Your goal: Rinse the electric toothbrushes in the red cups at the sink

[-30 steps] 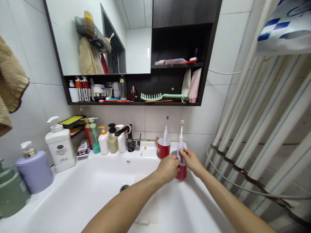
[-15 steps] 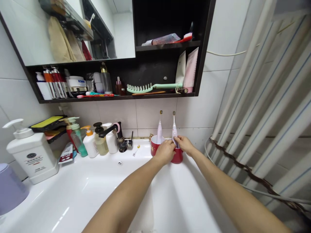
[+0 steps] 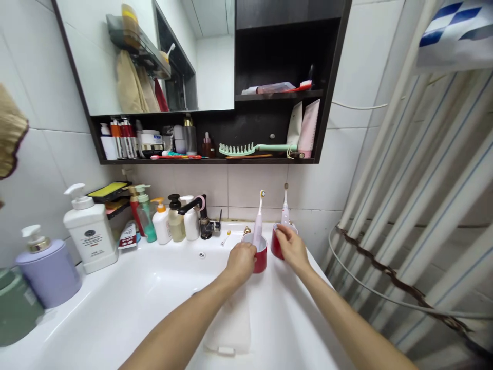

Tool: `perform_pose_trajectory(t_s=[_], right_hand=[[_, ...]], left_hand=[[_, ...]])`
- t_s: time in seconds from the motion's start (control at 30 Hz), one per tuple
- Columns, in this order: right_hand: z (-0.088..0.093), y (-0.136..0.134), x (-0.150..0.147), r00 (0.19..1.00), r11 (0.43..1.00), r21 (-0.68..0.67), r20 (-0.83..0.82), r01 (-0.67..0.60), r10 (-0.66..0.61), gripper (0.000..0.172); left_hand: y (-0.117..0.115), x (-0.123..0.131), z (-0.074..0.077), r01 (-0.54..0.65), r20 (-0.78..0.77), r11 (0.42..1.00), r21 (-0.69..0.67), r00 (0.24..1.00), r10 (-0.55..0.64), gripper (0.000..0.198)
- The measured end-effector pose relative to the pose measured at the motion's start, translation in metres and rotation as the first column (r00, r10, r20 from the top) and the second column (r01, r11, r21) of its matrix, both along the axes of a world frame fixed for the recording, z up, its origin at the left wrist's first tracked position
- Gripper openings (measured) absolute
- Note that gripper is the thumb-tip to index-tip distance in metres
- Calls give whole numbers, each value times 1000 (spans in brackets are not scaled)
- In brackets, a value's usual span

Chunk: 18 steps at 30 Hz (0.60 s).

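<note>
Two red cups stand at the back right of the white sink (image 3: pixel 127 303), each with an electric toothbrush upright in it. My left hand (image 3: pixel 241 259) is wrapped round the left red cup (image 3: pixel 261 255), which holds the left toothbrush (image 3: pixel 258 221). My right hand (image 3: pixel 289 246) is closed on the rim of the right red cup (image 3: pixel 276 245), which holds the right toothbrush (image 3: pixel 285 205). The two cups stand a little apart.
A black tap (image 3: pixel 202 216) and several pump bottles (image 3: pixel 164 221) line the sink's back edge; a large white dispenser (image 3: pixel 90 231) and a purple one (image 3: pixel 48 270) stand left. A dark shelf (image 3: pixel 208 160) hangs above. A striped curtain (image 3: pixel 423 205) hangs right. A folded white cloth (image 3: pixel 230 329) lies in the basin.
My left hand has shifted from the right cup to the left cup and drawn it forward. My right hand dropped from the toothbrush handle to the right cup's rim.
</note>
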State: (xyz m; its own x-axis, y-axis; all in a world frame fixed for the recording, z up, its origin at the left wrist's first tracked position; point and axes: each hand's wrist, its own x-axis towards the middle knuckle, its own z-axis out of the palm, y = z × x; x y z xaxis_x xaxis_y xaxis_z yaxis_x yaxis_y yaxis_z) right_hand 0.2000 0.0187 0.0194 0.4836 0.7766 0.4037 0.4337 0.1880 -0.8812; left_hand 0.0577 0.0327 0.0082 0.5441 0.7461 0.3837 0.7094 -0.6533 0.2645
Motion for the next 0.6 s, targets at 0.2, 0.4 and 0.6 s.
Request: perform_pose_trajectory(t_s=[0.2, 0.4, 0.6], right_hand=[[-45, -10, -62, 973, 968, -106, -54, -229, 224, 41], [-60, -16, -97, 907, 895, -150, -60, -421, 417, 27], [-59, -19, -112, 913, 900, -158, -26, -406, 407, 17]], left_hand=[[-44, -49, -22, -27, -126, 999, -42, 992, 21, 16], [-60, -74, -38, -86, -111, 992, -93, 991, 75, 19], [-63, -77, -47, -88, -77, 992, -92, 994, 81, 20]])
